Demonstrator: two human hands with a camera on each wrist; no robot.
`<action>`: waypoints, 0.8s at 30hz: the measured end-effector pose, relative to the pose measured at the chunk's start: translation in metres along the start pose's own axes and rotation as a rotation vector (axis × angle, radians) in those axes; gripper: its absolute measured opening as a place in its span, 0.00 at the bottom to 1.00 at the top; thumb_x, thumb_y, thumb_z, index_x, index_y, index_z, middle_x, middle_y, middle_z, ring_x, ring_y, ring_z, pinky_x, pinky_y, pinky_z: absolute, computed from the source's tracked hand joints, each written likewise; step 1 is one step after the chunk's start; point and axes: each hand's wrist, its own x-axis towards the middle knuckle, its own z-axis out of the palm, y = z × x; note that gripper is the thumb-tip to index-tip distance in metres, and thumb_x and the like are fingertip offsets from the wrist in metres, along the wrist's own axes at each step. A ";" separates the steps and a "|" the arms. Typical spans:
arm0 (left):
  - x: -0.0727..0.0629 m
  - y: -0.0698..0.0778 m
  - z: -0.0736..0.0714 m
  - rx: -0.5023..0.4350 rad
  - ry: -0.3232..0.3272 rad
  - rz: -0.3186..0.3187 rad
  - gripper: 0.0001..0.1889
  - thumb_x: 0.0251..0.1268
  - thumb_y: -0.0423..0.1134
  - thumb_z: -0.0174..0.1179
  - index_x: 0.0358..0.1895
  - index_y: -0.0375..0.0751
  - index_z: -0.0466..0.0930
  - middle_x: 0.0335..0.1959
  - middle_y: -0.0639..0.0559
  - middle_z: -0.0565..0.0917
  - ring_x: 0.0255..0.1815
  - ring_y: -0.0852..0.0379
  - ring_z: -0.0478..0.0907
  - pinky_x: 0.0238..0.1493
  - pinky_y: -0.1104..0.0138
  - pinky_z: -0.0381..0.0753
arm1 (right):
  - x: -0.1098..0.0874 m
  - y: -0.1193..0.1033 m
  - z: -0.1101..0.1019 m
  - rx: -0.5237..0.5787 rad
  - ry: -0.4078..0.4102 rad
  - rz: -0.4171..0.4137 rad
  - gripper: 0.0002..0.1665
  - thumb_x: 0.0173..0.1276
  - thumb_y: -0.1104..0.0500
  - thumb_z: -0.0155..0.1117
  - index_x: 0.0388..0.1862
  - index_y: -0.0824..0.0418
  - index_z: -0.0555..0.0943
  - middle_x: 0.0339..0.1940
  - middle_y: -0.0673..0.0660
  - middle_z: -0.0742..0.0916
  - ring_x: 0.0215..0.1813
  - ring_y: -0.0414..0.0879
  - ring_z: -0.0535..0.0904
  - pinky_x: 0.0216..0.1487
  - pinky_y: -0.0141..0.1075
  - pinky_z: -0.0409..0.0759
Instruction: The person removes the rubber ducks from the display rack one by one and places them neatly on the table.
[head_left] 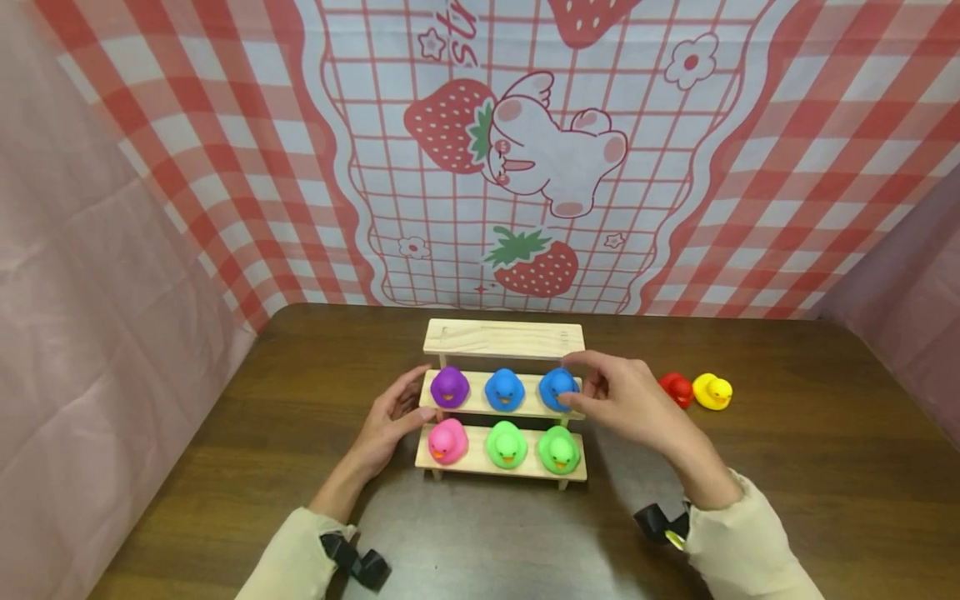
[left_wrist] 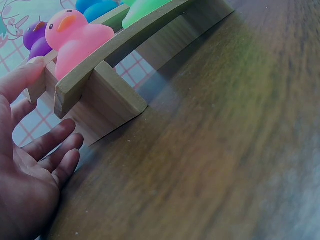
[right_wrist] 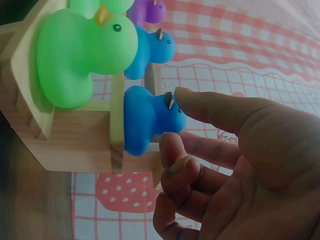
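A three-tier wooden display stand [head_left: 502, 337] is at the middle of the table. My left hand [head_left: 384, 427] grips the left end of its middle tier, thumb in front and index finger behind; the other fingers are loose in the left wrist view. At the tier's right end, my right hand [head_left: 633, 402] pinches the head of a blue rubber duck [right_wrist: 142, 120] between thumb and fingers. That duck sits upright on the tier. Beside it are another blue duck [head_left: 504, 390] and a purple duck [head_left: 450, 387]. The bottom tier bears a pink duck [head_left: 447, 442] and two green ducks [head_left: 506, 445].
To the right of the stand, a red duck [head_left: 677, 390] and a yellow duck [head_left: 712, 392] are on the brown table [head_left: 810, 450]. A checked strawberry cloth [head_left: 525, 167] hangs behind the table, and pink cloth [head_left: 112, 250] hangs at the left side.
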 end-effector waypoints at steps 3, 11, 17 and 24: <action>0.000 0.000 0.000 0.004 0.001 -0.001 0.33 0.66 0.28 0.58 0.74 0.31 0.61 0.66 0.24 0.73 0.57 0.73 0.74 0.63 0.72 0.69 | 0.000 0.001 0.002 -0.008 -0.012 0.012 0.24 0.62 0.58 0.74 0.56 0.63 0.82 0.23 0.49 0.81 0.25 0.39 0.71 0.25 0.29 0.70; 0.000 0.001 -0.001 -0.003 -0.003 -0.010 0.33 0.66 0.29 0.58 0.75 0.32 0.61 0.68 0.25 0.71 0.59 0.73 0.74 0.67 0.66 0.68 | 0.000 0.000 0.004 -0.024 -0.013 0.019 0.23 0.62 0.55 0.74 0.55 0.61 0.82 0.23 0.48 0.81 0.25 0.39 0.71 0.25 0.29 0.70; 0.000 0.001 0.000 -0.014 0.000 -0.004 0.33 0.66 0.28 0.58 0.75 0.31 0.60 0.68 0.24 0.71 0.58 0.73 0.74 0.63 0.73 0.69 | 0.002 0.001 0.009 -0.034 -0.043 0.022 0.21 0.61 0.55 0.75 0.52 0.60 0.83 0.23 0.49 0.81 0.25 0.39 0.72 0.24 0.29 0.71; 0.000 0.000 0.000 -0.015 0.011 0.001 0.33 0.65 0.27 0.58 0.74 0.30 0.61 0.60 0.43 0.79 0.57 0.72 0.75 0.62 0.74 0.70 | 0.002 0.001 0.010 -0.048 -0.049 0.033 0.21 0.61 0.55 0.75 0.52 0.59 0.83 0.23 0.49 0.81 0.25 0.40 0.72 0.24 0.29 0.72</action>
